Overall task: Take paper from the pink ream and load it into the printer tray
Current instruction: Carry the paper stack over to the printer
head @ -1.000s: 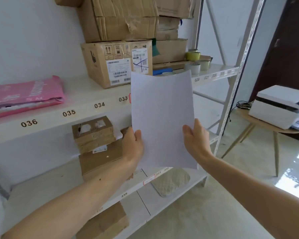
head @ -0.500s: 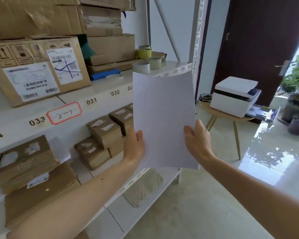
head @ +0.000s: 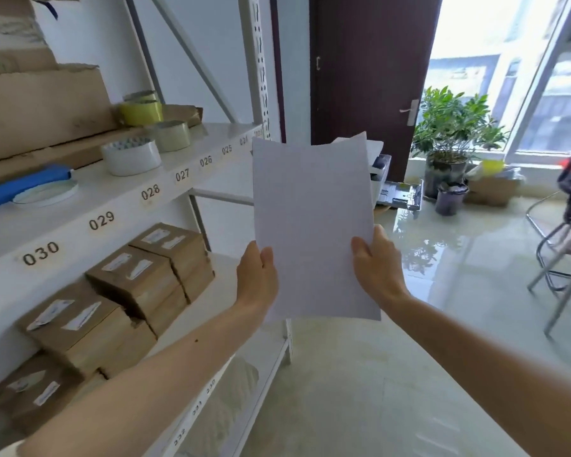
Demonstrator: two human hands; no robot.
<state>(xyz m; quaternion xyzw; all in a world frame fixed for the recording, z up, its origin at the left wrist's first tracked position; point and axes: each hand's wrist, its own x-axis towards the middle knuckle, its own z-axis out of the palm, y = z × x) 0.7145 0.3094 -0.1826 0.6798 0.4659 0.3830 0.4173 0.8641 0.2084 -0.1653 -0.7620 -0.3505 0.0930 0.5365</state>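
I hold a thin stack of white paper [head: 312,225] upright in front of me, its top corners slightly fanned. My left hand [head: 257,275] grips its lower left edge and my right hand [head: 378,262] grips its lower right edge. Behind the paper the white printer [head: 380,166] is mostly hidden; only its right side shows. Its grey tray [head: 401,194] sticks out open to the right of the sheets. The pink ream is out of view.
A white numbered shelf rack [head: 152,192] runs along my left with tape rolls [head: 131,156] and cardboard boxes [head: 139,275]. A dark door [head: 370,67] stands behind the printer. Potted plants [head: 449,140] sit by the window. A metal-legged chair [head: 561,258] is at the right on the glossy floor.
My view has swung right along the shelf, away from the pink ream. The printer has come from the right to behind the paper. Both hands keep the same hold.
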